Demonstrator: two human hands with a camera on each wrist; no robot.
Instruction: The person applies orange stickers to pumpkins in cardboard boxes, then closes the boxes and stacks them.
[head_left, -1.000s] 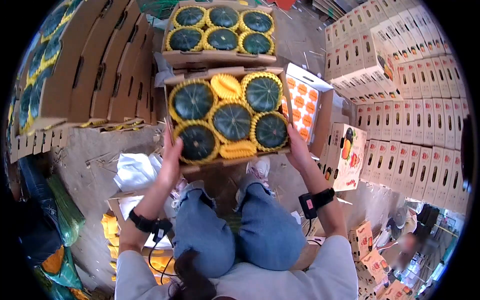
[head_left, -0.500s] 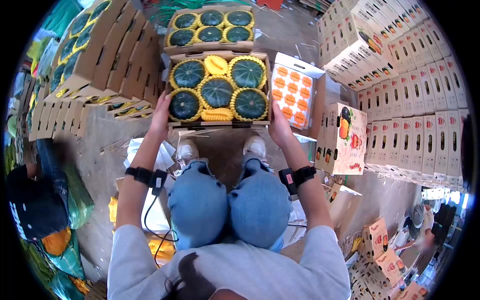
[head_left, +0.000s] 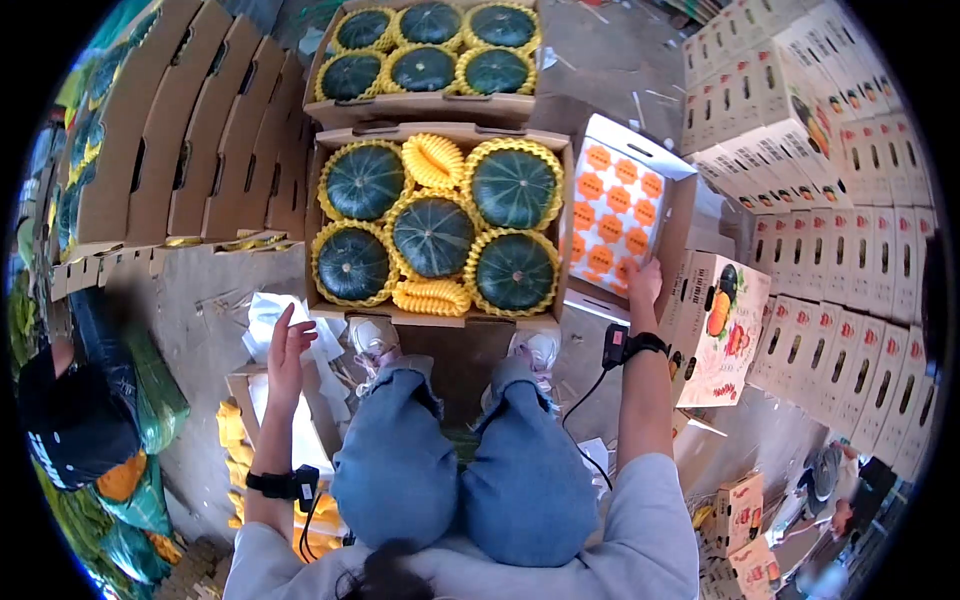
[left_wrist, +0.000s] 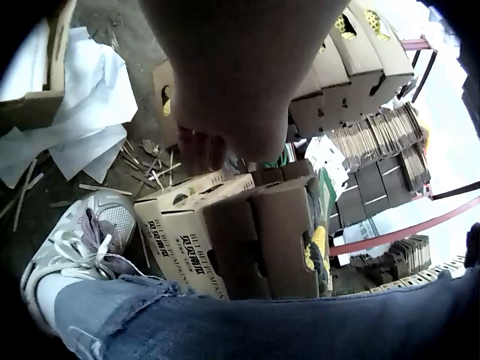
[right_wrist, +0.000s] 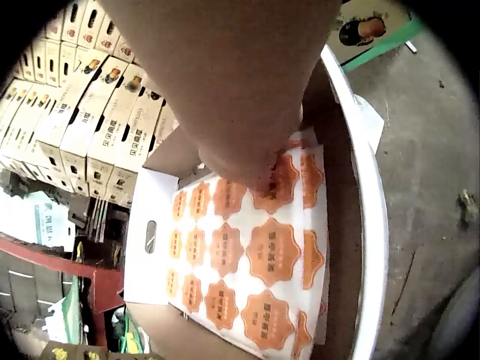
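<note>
My right hand (head_left: 645,285) is at the near right corner of a white sheet of orange stickers (head_left: 614,205), fingertips right at its edge. The sheet lies in an open carton (head_left: 683,210); the right wrist view shows its stickers (right_wrist: 274,251) closely, with the fingertips hidden behind the hand. Free of any object, my left hand (head_left: 288,350) is raised with its fingers loosely spread. It is near the left front corner of a cardboard box (head_left: 440,318) before my feet. Inside that box sit several dark green pumpkins (head_left: 432,236) in yellow foam nets, with two folded nets (head_left: 432,297) between them.
A second box of pumpkins (head_left: 420,108) stands just behind. Tall stacks of brown boxes (head_left: 165,130) rise at left, and printed cartons (head_left: 830,240) line the right. A printed carton (head_left: 718,325) stands near my right forearm. White paper (head_left: 275,315) lies at left.
Both hands have let go of the pumpkin box, which now sits in front of my feet. My right hand has moved right to the sticker sheet; my left has drawn back toward me.
</note>
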